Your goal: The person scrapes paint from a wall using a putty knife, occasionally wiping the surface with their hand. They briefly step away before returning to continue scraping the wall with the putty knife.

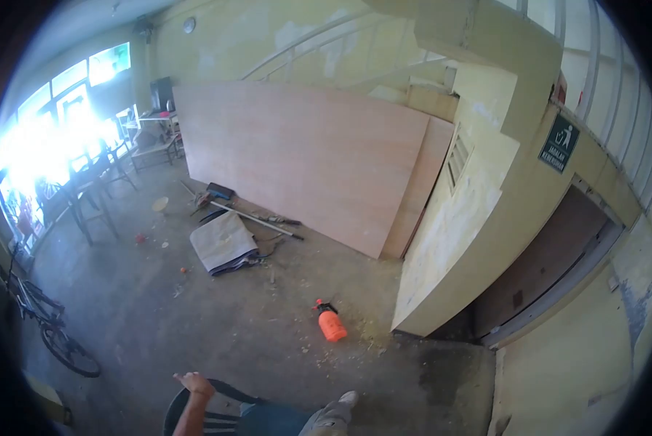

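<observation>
Head view: the person's left hand (194, 383) is at the bottom edge, its fingers partly bent and pointing left. How tightly they curl is too small to make out, and I cannot tell whether they hold anything. The right hand is out of view. Nearest to the left hand is a dark green chair (231, 392), its curved rim just beside the wrist; whether they touch is unclear. Right of the hand are teal clothing (275, 420), a trouser leg (329, 418) and a shoe (349, 397). Ahead and to the hand's right, well apart from it, an orange spray bottle (332, 327) lies on the floor by pale scraps. Farther ahead of the hand lie a folded sheet (223, 241) and a pole (260, 221), before a large leaning panel (297, 160). A bicycle (47, 320) stands well to the hand's left.
</observation>
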Action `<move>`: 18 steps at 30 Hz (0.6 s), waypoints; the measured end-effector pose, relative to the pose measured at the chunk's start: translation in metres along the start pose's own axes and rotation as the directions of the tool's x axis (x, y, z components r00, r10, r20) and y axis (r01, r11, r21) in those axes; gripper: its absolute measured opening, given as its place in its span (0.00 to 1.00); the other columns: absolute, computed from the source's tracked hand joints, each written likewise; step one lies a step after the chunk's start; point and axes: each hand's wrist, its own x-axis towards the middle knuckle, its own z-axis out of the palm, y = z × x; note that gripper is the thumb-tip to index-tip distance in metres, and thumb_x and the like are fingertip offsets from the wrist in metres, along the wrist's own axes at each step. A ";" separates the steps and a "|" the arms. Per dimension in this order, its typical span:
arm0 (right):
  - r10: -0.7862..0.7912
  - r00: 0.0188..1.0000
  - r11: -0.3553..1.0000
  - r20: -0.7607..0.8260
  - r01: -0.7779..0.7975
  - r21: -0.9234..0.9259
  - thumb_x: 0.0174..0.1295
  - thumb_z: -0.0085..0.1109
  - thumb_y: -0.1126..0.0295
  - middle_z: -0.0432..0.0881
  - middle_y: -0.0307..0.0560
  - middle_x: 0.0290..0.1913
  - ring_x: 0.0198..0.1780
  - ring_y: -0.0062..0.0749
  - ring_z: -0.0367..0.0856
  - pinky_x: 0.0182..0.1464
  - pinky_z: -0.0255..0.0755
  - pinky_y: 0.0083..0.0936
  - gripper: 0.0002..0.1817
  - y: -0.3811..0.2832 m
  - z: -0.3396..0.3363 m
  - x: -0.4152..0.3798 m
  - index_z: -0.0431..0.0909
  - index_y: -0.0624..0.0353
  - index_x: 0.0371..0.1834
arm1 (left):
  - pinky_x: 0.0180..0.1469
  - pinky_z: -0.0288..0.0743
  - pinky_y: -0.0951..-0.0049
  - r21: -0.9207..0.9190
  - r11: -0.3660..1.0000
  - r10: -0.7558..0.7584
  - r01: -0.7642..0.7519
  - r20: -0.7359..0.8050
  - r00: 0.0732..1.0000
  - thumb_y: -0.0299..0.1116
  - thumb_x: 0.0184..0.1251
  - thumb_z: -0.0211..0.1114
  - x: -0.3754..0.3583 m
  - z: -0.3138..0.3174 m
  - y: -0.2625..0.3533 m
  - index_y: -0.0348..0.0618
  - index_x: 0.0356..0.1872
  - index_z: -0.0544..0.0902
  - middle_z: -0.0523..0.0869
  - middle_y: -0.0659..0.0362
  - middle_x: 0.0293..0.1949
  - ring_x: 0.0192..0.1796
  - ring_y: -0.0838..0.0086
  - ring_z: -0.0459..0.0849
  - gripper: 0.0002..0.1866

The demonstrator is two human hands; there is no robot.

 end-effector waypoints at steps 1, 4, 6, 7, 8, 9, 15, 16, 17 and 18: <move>-0.097 0.995 0.995 -0.021 0.097 0.001 0.54 0.63 0.72 0.84 0.59 0.29 0.22 0.41 0.84 0.21 0.77 0.38 0.19 -0.002 0.025 0.034 0.74 0.77 0.44 | 0.71 0.58 0.47 0.009 1.000 -0.010 0.010 0.004 1.000 0.51 0.55 0.66 0.008 0.025 -0.030 0.46 0.55 0.84 0.81 0.52 0.59 0.65 0.59 0.77 0.28; -0.193 0.956 0.978 0.221 0.169 0.123 0.49 0.69 0.66 0.83 0.65 0.39 0.32 0.46 0.87 0.26 0.77 0.40 0.33 -0.075 0.069 0.021 0.71 0.79 0.55 | 0.61 0.74 0.55 -0.329 0.943 0.018 -0.051 -0.101 0.995 0.57 0.42 0.76 0.028 0.062 -0.106 0.41 0.45 0.88 0.88 0.50 0.46 0.54 0.57 0.85 0.33; -0.342 0.899 0.938 0.274 0.310 0.155 0.47 0.70 0.69 0.83 0.58 0.30 0.24 0.42 0.85 0.21 0.74 0.36 0.25 -0.137 0.078 -0.072 0.76 0.75 0.45 | 0.52 0.81 0.60 -0.393 0.919 -0.108 0.017 -0.211 0.971 0.57 0.29 0.81 0.001 0.053 -0.136 0.39 0.38 0.89 0.88 0.49 0.43 0.50 0.54 0.86 0.35; -0.340 0.880 0.939 0.331 0.298 0.171 0.47 0.72 0.69 0.80 0.53 0.23 0.20 0.38 0.82 0.20 0.74 0.34 0.17 -0.160 0.080 -0.119 0.76 0.69 0.33 | 0.52 0.81 0.60 -0.373 0.928 -0.108 0.019 -0.219 0.970 0.57 0.29 0.81 -0.003 0.052 -0.152 0.39 0.38 0.89 0.88 0.49 0.43 0.50 0.54 0.86 0.35; -0.338 0.859 0.940 0.384 0.288 0.184 0.47 0.74 0.70 0.78 0.48 0.15 0.16 0.35 0.80 0.18 0.75 0.33 0.14 -0.169 0.083 -0.154 0.75 0.63 0.21 | 0.53 0.80 0.59 -0.460 0.887 -0.128 0.043 -0.156 0.979 0.59 0.29 0.81 -0.007 0.054 -0.165 0.38 0.38 0.89 0.88 0.47 0.43 0.50 0.54 0.86 0.36; -0.325 0.826 0.946 0.462 0.294 0.139 0.47 0.74 0.68 0.78 0.48 0.16 0.16 0.34 0.80 0.18 0.74 0.32 0.15 -0.162 0.099 -0.170 0.75 0.62 0.19 | 0.54 0.79 0.57 -0.543 0.837 -0.144 0.071 -0.093 0.985 0.60 0.28 0.81 -0.011 0.058 -0.179 0.38 0.37 0.89 0.88 0.46 0.42 0.50 0.53 0.86 0.37; -0.165 0.694 0.940 0.701 0.325 -0.100 0.46 0.77 0.64 0.80 0.46 0.17 0.17 0.32 0.80 0.20 0.73 0.33 0.16 -0.069 0.211 -0.174 0.78 0.60 0.14 | 0.59 0.77 0.60 -0.501 0.818 -0.407 0.285 -0.152 0.901 0.61 0.40 0.74 0.006 0.112 -0.280 0.40 0.52 0.83 0.79 0.44 0.59 0.59 0.53 0.79 0.40; -0.130 0.694 0.924 0.708 0.344 -0.167 0.46 0.77 0.64 0.81 0.47 0.18 0.18 0.32 0.80 0.21 0.73 0.33 0.17 -0.054 0.224 -0.170 0.78 0.59 0.12 | 0.58 0.78 0.60 -0.521 0.780 -0.500 0.346 -0.186 0.846 0.60 0.46 0.72 0.014 0.124 -0.294 0.44 0.56 0.82 0.80 0.47 0.59 0.58 0.55 0.81 0.39; -0.065 0.698 0.932 0.713 0.297 -0.206 0.45 0.77 0.63 0.81 0.47 0.18 0.19 0.32 0.80 0.22 0.74 0.33 0.16 -0.046 0.224 -0.173 0.79 0.60 0.17 | 0.57 0.78 0.60 -0.528 0.743 -0.564 0.412 -0.163 0.809 0.59 0.47 0.71 0.013 0.126 -0.307 0.45 0.56 0.81 0.80 0.48 0.59 0.58 0.55 0.81 0.37; 0.003 0.697 0.936 0.717 0.250 -0.247 0.45 0.78 0.63 0.81 0.47 0.18 0.20 0.32 0.81 0.24 0.74 0.33 0.16 -0.035 0.225 -0.176 0.80 0.62 0.22 | 0.57 0.78 0.60 -0.524 0.720 -0.602 0.456 -0.142 0.786 0.58 0.48 0.70 0.013 0.120 -0.314 0.46 0.56 0.81 0.80 0.49 0.58 0.57 0.55 0.81 0.36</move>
